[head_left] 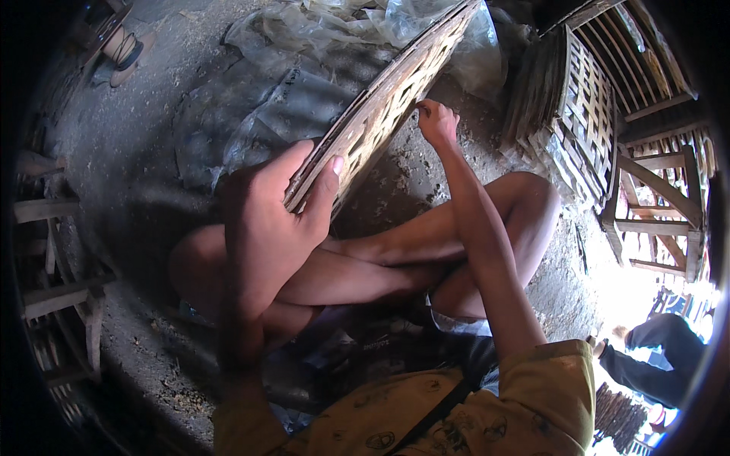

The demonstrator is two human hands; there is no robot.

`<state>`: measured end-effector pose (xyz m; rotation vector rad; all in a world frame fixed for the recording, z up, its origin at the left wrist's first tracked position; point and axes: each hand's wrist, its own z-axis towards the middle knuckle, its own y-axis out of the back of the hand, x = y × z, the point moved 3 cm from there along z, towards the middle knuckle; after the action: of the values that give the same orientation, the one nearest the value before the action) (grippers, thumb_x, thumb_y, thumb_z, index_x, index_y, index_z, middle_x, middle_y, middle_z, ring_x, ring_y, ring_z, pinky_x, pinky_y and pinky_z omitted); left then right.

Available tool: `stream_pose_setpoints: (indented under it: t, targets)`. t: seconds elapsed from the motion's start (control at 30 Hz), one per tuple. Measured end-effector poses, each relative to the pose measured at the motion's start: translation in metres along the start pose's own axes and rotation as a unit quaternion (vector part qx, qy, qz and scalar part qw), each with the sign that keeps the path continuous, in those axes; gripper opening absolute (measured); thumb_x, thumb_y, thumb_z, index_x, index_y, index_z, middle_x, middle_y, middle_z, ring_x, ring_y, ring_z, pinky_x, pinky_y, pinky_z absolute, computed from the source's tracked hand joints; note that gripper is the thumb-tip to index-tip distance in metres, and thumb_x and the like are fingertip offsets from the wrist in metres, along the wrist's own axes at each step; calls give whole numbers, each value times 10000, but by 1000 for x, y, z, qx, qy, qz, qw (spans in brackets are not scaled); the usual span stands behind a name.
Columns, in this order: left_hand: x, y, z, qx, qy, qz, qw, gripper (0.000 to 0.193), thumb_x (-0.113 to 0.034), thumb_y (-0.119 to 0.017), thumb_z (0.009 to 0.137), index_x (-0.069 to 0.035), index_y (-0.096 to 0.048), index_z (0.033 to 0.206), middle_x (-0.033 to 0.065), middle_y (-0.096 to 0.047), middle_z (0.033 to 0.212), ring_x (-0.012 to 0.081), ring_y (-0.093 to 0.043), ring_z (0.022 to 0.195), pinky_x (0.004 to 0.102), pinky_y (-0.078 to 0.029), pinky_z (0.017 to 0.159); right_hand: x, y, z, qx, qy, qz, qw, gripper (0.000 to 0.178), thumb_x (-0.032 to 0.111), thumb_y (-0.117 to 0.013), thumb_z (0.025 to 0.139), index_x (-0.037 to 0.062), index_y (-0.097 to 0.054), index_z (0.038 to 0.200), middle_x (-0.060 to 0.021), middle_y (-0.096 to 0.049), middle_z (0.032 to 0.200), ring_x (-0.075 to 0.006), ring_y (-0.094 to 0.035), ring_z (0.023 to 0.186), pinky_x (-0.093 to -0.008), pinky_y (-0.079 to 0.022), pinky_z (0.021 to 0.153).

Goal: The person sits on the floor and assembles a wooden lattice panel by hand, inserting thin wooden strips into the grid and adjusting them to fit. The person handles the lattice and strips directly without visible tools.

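Note:
A woven bamboo panel (384,114) stands tilted in front of me, its long edge running up and away to the right. My left hand (285,205) clamps its near end, thumb on the woven face and fingers wrapped round the back. Farther along, my right hand (439,123) is closed at the panel's lower edge; its fingertips are partly hidden there. The panel looks layered along its upper edge, with open gaps in the weave.
Crumpled clear plastic sheets (304,99) lie on the dirt floor ahead. A stack of woven panels (566,114) leans at the right beside a wooden frame (658,205). Wooden racks (65,296) and a cord spool (122,49) are at left. Another person's legs (654,357) show at lower right.

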<state>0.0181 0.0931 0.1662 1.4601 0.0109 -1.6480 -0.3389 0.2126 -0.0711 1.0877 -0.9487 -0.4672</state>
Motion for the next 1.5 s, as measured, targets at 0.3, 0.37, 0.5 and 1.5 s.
stream_pose_setpoints:
  t: [0.3, 0.37, 0.5, 1.5]
  targets:
    - [5, -1, 4, -19, -1, -1, 1000, 256, -223, -691, 962, -10, -616, 841, 216, -578, 665, 424, -576, 593, 404, -445, 533, 1, -6, 2, -29, 42, -7, 999, 272, 164, -584, 876, 150, -746, 1095, -136, -730, 1117, -352, -682, 1080, -602, -399, 1021]
    - [3, 1, 4, 1, 16, -2, 1000, 233, -203, -676, 991, 21, -652, 935, 124, -583, 682, 180, -515, 649, 321, -443, 585, 2, -7, -2, -26, 48, -8, 998, 280, 158, -579, 870, 143, -742, 1098, -145, -724, 1117, -362, -681, 1077, -613, -398, 1016]
    - [1, 3, 3, 24, 37, 28, 999, 241, -201, -672, 1006, 40, -681, 1007, 81, -624, 714, 59, -525, 691, 276, -458, 627, 7, -11, -6, -24, 52, -14, 998, 292, 148, -569, 857, 127, -734, 1097, -162, -718, 1101, -381, -677, 1072, -628, -399, 1011]
    - [8, 4, 3, -14, 7, -14, 1000, 205, -154, -643, 1010, 47, -654, 974, 101, -617, 719, 75, -507, 696, 290, -451, 639, -35, -23, 11, 79, -67, 107, 989, 325, 322, -689, 794, 149, -784, 1052, -195, -735, 1121, -374, -682, 1114, -409, -530, 984]
